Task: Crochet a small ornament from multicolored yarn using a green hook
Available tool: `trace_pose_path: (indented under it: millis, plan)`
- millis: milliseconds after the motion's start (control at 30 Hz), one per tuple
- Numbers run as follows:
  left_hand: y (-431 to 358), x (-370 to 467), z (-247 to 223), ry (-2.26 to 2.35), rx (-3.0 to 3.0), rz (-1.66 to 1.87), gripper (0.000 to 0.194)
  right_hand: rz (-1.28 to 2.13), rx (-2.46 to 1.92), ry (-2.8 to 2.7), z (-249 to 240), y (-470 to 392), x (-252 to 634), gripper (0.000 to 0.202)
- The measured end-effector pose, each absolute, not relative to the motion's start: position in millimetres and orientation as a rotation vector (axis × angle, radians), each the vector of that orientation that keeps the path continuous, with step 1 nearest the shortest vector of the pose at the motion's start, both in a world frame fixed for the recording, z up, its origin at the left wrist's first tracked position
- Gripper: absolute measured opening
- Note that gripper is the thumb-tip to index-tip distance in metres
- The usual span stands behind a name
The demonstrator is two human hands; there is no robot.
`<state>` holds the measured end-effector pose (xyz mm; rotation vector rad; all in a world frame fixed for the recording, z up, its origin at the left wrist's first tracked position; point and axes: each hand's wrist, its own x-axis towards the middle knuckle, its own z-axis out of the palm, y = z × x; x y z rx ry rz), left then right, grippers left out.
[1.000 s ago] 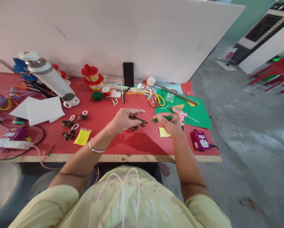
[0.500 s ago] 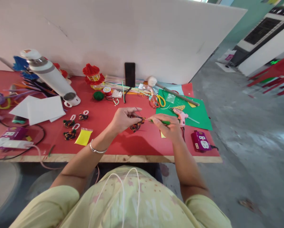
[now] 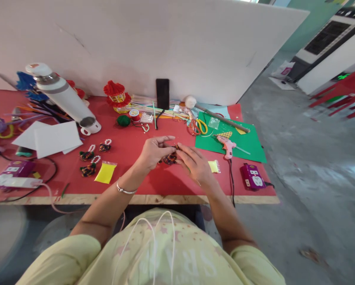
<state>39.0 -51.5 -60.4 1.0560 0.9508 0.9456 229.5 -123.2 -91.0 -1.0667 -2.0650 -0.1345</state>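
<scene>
Red tbl [image 3: 165, 185] holds grn sheet [image 3: 248, 149], ylw pkts [image 3: 105, 173], purple socket boxes [image 3: 251, 177].

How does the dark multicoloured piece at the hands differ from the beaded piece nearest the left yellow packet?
The held piece is pinched by the left hand, with the right hand's fingers against it; the beaded piece lies on the red tabletop.
The beaded piece shows a white bead loop; the held piece shows none, though fingers partly cover it.
Both are dark with orange flecks.
</scene>
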Motion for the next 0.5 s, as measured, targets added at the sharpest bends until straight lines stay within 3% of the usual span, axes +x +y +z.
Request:
trace_pose_path:
  millis: [233,500]
  plan:
    - [-47,32,-58,0.744,0.926,0.713,0.05,-0.016,-0.974,-1.898,-105,-121,231,0.042]
    - [-30,16,-51,0.89,1.421,0.646,0.038,0.405,-0.94,-2.107,-59,-123,252,0.03]
